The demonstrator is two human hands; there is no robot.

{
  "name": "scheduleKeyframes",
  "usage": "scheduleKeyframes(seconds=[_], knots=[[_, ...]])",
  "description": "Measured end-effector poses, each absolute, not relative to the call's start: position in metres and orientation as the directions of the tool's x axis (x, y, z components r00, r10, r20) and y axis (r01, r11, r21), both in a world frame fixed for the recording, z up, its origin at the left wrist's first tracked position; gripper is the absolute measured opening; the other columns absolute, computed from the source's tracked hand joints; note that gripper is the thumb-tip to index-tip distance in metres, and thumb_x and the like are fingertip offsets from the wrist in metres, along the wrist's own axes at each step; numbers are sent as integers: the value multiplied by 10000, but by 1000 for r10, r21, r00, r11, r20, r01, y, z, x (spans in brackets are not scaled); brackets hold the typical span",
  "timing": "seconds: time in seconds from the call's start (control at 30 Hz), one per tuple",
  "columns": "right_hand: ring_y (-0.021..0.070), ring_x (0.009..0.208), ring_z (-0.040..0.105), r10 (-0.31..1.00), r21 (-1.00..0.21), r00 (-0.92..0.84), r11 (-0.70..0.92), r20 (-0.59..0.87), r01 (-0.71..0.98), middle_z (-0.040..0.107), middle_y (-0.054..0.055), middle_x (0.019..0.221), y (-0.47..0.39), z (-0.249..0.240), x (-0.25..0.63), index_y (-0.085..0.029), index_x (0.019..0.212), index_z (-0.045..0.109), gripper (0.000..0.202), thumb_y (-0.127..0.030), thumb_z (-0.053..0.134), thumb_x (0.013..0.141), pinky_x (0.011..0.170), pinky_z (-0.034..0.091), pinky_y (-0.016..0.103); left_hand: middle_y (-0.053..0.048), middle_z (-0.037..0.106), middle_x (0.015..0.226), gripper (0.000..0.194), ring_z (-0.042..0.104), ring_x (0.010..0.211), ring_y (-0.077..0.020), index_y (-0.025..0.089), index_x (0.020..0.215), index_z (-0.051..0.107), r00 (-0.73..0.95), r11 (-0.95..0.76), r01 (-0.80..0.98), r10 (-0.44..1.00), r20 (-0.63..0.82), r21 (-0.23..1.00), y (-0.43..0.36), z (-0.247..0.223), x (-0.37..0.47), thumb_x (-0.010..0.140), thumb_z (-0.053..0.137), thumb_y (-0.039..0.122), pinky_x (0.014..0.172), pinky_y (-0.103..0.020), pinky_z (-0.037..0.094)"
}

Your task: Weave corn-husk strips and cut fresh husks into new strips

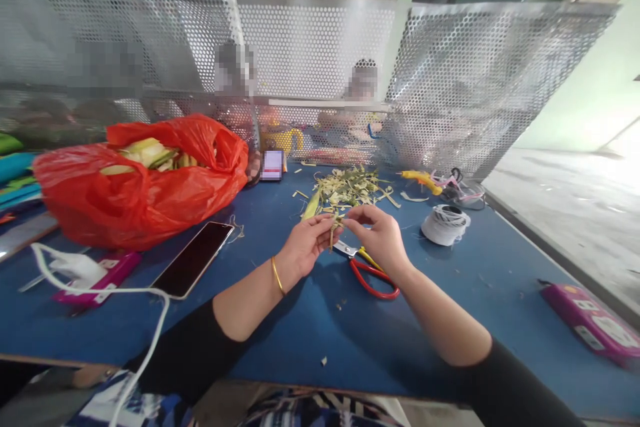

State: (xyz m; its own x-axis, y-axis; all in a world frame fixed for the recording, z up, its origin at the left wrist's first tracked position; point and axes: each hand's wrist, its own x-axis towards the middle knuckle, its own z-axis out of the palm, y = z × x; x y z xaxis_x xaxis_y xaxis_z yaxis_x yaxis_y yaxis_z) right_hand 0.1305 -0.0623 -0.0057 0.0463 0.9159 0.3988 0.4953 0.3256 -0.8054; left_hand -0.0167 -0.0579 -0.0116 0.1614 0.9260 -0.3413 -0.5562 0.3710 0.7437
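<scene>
Left hand thumb and fingers grip a small pale plant strip; right hand thumb and forefinger pinch its upper end. Strip sits above the blue table, between both hands. Scissors lie just below the right hand. Shredded pile behind, white thread spool off right, red bag left, dark-screened phone near it.
</scene>
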Motion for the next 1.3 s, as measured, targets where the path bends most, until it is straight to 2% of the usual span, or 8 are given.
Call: scheduleKeyframes(seconds=[0.37,0.53,0.6,0.67,0.87,1.03,1.17,1.3], knots=[[164,651,570,896,-767,41,354,443,535,669,22,691,-62,-15,129,-213,648,659,185,-347,613,767,648,451,291,-11,682,630,152,665,560,-96,139,740,654,198,397,-517,917,-346,758,-58,-18,-13,761,772,46,613,-195,562],[157,644,561,901,-778,76,323,427,540,662,7,676,-62,-17,132,-217,642,653,183,-344,608,767,645,444,287,-54,727,738,115,695,629,-116,152,778,687,260,436,-497,900,-350,751,-58,-20,-14,848,746,223,636,-213,567],[160,653,565,898,-786,105,312,428,533,667,10,681,-61,-17,133,-218,644,652,193,-360,607,768,653,447,292,-68,739,782,142,698,638,-125,155,794,696,284,446,-460,893,-349,768,-59,-21,-14,816,781,267,633,-225,567],[164,666,571,900,-805,127,299,416,513,677,14,695,-60,-18,134,-218,649,649,207,-386,609,763,667,455,299,-65,737,783,153,683,614,-115,148,805,705,274,434,-415,898,-344,800,-59,-22,-15,755,825,228,614,-221,559],[148,620,530,971,-920,72,191,229,343,641,-10,632,-54,-22,136,-205,687,661,307,-512,669,678,625,421,288,-28,711,697,68,597,523,-67,155,739,733,203,371,-306,925,-321,876,-62,-22,-13,729,798,137,548,-186,503],[120,570,450,995,-980,26,91,97,177,555,-31,557,-56,-21,134,-200,596,606,349,-523,736,587,561,360,269,-43,693,665,142,574,507,-75,170,673,724,240,340,-170,924,-296,925,-63,-26,-12,736,808,265,498,-189,455],[111,574,469,996,-999,-87,25,21,47,559,-31,563,-60,-17,135,-195,573,574,380,-533,749,583,590,384,271,3,635,583,190,541,500,-63,162,703,735,298,307,-184,923,-244,934,-62,-30,-11,686,844,317,512,-177,437],[93,565,444,993,-994,-114,8,-5,112,549,-46,562,-59,-14,146,-185,585,593,359,-499,768,568,572,353,253,-2,647,581,204,563,510,-76,156,659,709,385,340,-39,873,-300,939,-59,-25,-16,680,840,310,523,-188,436]])
